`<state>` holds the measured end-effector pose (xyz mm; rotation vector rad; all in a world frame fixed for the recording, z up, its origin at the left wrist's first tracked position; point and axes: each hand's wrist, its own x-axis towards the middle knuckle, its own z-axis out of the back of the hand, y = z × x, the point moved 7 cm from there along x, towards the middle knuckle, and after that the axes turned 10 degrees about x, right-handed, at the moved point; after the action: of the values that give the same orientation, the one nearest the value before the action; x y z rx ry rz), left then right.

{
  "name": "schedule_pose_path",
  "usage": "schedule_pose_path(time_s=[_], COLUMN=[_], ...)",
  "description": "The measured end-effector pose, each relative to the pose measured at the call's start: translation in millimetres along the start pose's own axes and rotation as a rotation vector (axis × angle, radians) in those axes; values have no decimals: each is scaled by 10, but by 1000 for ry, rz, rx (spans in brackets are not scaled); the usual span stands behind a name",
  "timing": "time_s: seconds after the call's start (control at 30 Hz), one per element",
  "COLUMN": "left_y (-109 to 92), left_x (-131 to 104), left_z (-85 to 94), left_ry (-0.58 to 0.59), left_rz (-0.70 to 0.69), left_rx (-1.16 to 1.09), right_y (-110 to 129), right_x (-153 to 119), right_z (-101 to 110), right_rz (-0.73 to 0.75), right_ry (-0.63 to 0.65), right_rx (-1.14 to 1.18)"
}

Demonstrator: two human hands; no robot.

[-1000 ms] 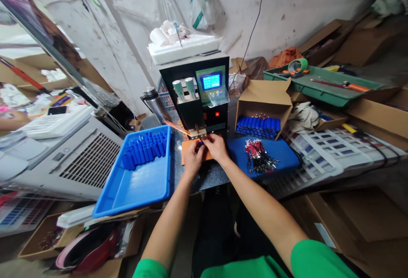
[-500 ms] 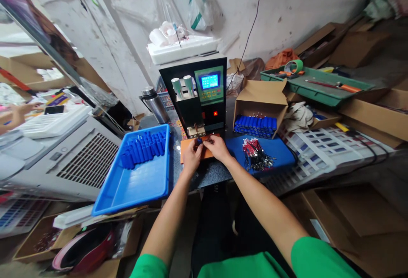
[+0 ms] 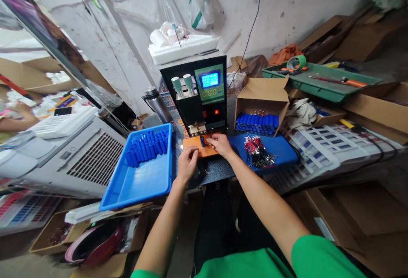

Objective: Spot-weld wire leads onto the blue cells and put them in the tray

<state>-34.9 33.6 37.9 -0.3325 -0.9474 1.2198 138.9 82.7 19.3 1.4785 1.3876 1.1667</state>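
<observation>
A dark blue cylindrical battery cell [image 3: 202, 141] stands upright on the orange block [image 3: 208, 152] in front of a black spot welder [image 3: 210, 114], below its thin electrodes [image 3: 199, 127]. My right hand [image 3: 221, 145] is beside the cell, thumb and fingertips pinched together at its right side; what lies between them is too small to make out. Over the left front edge of the block, apart from the cell, is my left hand [image 3: 188, 162], its fingers loosely curled and nothing visible in them.
To the left, a blue tray [image 3: 140, 188] holds rows of blue cells [image 3: 148, 147]. An open carton [image 3: 261, 93] with stacked blue cells stands right of the welder. Red and black wire leads [image 3: 257, 152] lie on a blue pad [image 3: 283, 150]. A steel flask [image 3: 157, 103] stands behind the tray.
My left hand has drawn back from the cell, toward me and to the left. My right hand stays close beside the cell, which now shows standing on the block.
</observation>
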Motion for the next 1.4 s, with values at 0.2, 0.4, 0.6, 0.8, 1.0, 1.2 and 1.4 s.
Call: schedule_pose_path(time_s=[0.2, 0.4, 0.6, 0.8, 1.0, 1.2, 1.4], left_y=[-66, -55, -150, -177, -235, -206, -52], left_x=[-38, 14, 102, 74, 68, 172, 159], left_z=[-35, -128, -217, -164, -145, -372, -402], left_ry=[4, 54, 98, 15, -6, 197, 207], left_rz=[-44, -33, -65, -57, -138, -196, -118], left_rx=[71, 10, 21, 47, 119, 117, 24], right_y=[-30, 17, -38, 20, 54, 52, 38], right_x=[0, -30, -79, -78, -90, -72, -40], right_z=[22, -46, -118, -88, 0, 59, 96], right_rz=[-22, 53, 77, 86, 27, -15, -12], right_ry=[-14, 115, 230, 184, 98, 9, -55], right_rx=[36, -52, -138, -98, 23, 131, 148])
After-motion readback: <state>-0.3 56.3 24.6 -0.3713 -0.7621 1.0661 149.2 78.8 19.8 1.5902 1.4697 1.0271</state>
